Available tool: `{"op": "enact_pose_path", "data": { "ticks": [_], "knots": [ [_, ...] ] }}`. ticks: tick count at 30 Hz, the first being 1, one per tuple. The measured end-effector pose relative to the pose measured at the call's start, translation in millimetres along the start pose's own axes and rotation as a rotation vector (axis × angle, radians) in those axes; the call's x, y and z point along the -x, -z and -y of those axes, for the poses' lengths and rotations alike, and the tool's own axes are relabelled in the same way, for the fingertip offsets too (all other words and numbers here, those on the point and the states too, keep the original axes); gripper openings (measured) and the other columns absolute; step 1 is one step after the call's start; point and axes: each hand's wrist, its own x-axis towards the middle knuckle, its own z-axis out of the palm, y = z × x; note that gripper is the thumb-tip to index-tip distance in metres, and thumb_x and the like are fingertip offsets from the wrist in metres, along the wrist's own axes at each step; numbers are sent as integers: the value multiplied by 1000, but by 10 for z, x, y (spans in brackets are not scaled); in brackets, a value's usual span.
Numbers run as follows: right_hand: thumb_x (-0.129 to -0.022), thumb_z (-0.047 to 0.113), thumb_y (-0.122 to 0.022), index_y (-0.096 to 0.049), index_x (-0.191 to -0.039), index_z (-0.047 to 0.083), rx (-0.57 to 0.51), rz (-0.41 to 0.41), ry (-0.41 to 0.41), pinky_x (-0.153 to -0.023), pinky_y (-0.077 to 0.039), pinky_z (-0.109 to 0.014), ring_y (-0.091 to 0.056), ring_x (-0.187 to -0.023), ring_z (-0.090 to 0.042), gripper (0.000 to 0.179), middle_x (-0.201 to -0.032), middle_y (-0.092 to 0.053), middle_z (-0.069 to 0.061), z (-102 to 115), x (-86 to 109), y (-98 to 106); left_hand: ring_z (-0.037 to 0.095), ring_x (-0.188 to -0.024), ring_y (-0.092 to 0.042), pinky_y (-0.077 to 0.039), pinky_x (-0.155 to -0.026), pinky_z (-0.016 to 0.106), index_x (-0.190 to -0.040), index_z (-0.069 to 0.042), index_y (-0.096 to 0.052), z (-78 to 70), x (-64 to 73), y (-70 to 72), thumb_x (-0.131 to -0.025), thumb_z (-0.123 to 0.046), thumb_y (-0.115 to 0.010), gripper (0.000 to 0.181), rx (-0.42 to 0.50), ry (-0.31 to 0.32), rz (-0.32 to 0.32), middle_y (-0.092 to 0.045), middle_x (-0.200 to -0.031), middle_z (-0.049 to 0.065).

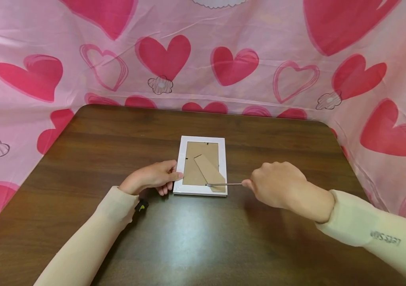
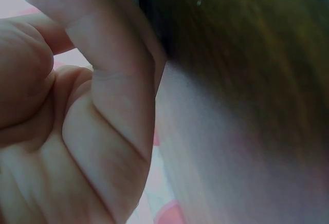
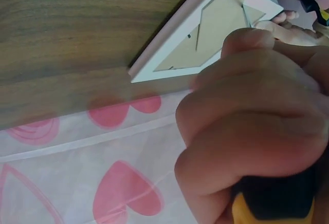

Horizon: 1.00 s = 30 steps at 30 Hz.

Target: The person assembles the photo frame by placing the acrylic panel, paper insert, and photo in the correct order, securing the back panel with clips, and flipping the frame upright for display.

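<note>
A white picture frame point(image 1: 223, 159) lies back side up on the table, its brown backing board point(image 1: 191, 171) held by small black tabs. A slanted stand flap point(image 1: 208, 169) is on the board. My left hand point(image 1: 156, 176) grips the frame's left edge, thumb on the border and fingers against the side. My right hand point(image 1: 278, 184) holds a screwdriver point(image 1: 231, 184) by its black and yellow handle point(image 3: 277, 203), mostly hidden in the fist. Its thin metal shaft lies across the flap's lower end, with the tip at the tab on the board's near edge.
The brown wooden table point(image 1: 188, 246) extends around the frame. Behind it and at the sides hangs a pink cloth point(image 1: 195, 79) with red hearts. A black and yellow band point(image 1: 141, 205) is at my left wrist.
</note>
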Motion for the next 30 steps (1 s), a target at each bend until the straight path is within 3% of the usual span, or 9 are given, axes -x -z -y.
{"op": "enact_pose_path", "data": {
  "ticks": [9,21,30],
  "knots": [
    [-108,46,-55,-70,-79,16,-30,87,-21,-72,-59,-62,-68,-75,-29,45,-77,-65,-4,-17,-73,66,15,-52,-56,-55,-53,25,-101,-4,-47,-17,6,8,-109,-25,-63,27,6,-1,4,-60,-73,8],
    [-109,54,-51,-79,-108,13,-70,227,-45,-86,-57,-69,-72,-105,-40,50,-108,-76,-13,-38,-165,102,14,-52,-56,-54,-52,24,-101,-4,-47,-4,-14,-1,-109,-26,-62,27,1,5,4,-60,-74,8],
    [-110,53,-50,-77,-110,10,-122,292,-43,-92,-56,-67,-70,-111,-43,51,-111,-75,-13,-69,-236,112,14,-52,-56,-54,-52,25,-103,-4,-48,1,-7,7,-108,-24,-64,26,13,0,6,-59,-73,8]
  ]
}}
